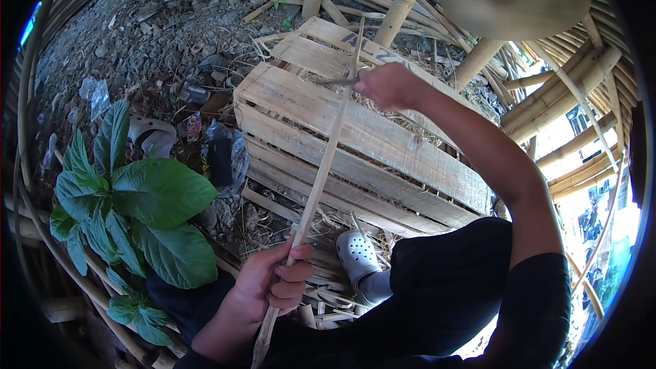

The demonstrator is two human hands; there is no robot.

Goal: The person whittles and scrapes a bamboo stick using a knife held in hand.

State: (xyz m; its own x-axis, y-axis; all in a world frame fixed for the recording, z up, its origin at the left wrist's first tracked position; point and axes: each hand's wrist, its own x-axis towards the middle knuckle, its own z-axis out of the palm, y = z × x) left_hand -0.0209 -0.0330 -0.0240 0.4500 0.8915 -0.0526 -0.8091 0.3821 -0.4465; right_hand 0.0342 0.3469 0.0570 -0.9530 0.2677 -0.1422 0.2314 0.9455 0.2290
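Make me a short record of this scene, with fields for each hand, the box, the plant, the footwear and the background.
Left hand: the left hand is closed around the lower part of a long pale strip.
Right hand: the right hand grips what looks like a knife, crossing the strip's upper part in this view; contact unclear.
Box: slatted wooden crate, beneath the strip in view.
Plant: green, broad-leaved plant, on the left.
Footwear: white clog with holes, worn over a grey sock.
Background: bamboo poles and rubble.
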